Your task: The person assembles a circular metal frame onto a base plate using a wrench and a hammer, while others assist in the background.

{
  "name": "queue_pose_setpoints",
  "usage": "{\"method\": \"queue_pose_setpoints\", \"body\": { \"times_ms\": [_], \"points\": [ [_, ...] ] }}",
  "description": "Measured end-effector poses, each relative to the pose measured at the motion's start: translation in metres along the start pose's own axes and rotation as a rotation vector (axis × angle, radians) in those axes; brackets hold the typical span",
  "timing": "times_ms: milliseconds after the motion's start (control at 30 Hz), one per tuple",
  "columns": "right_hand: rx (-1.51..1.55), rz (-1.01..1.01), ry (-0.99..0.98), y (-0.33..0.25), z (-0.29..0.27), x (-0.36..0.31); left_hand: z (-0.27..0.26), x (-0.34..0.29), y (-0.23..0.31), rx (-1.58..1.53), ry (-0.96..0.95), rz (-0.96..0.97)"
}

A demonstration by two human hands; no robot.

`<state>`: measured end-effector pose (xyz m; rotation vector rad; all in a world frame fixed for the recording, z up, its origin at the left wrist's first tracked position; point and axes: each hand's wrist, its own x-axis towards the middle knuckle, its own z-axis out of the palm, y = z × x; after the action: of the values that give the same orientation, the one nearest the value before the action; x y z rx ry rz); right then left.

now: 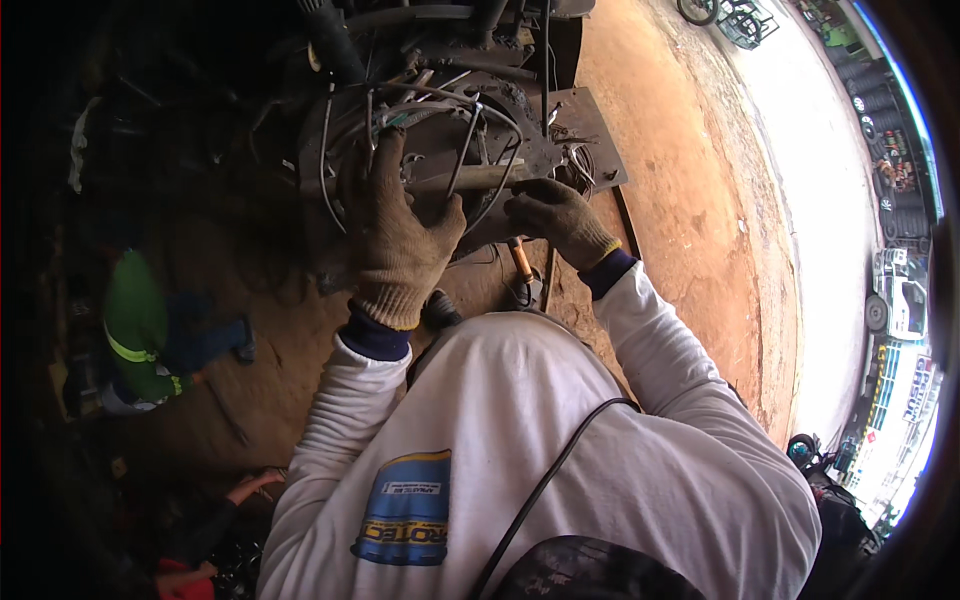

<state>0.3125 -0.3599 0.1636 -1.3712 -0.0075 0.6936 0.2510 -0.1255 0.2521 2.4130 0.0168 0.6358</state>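
Note:
A round frame of bent metal rods (325, 150) lies on a dark, cluttered metal worktop (530, 150). My left hand (405, 230), in a brown knit glove, is over the frame's near left side with its index finger stretched out and its thumb apart. Its other fingers are in shadow. At the near right side, my gloved right hand (565, 218) has its fingers curled in; what they hold, if anything, is hidden. A pale flat bar (480, 178) crosses beneath the rods, one end close to the right hand.
Coiled wire (577, 165) lies on the worktop's right corner. An orange-handled tool (521, 262) is below the near edge. On the left a person in a green top (137, 310) is bent low; another person's arm (250, 487) shows at lower left. Dirt ground (690, 200) stretches right toward parked vehicles.

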Motion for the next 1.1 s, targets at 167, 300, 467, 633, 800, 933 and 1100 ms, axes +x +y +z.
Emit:
{"method": "queue_pose_setpoints", "body": {
  "times_ms": [167,300,467,633,800,933,1100],
  "points": [
    [-0.089,-0.047,-0.04,-0.002,-0.011,-0.01,0.001,0.007,0.026,0.116,-0.008,0.113],
    [-0.01,-0.008,-0.112,0.005,-0.03,-0.015,0.006,0.0,0.033,0.164,-0.005,0.106],
    [0.064,0.001,-0.152,0.006,-0.029,0.0,0.016,0.002,0.021,0.107,0.109,0.112],
    [-0.132,-0.002,-0.088,0.006,-0.014,0.034,0.017,0.004,0.03,0.101,0.104,0.094],
    [-0.13,-0.006,-0.035,-0.004,-0.006,0.027,0.017,0.005,0.029,0.089,0.084,-0.033],
    [-0.044,-0.131,-0.025,0.013,-0.008,0.028,0.016,0.012,0.03,0.156,0.073,-0.024],
    [0.013,-0.174,-0.036,0.025,-0.01,0.035,0.029,0.019,0.044,0.147,-0.01,0.046]
  ]
}}
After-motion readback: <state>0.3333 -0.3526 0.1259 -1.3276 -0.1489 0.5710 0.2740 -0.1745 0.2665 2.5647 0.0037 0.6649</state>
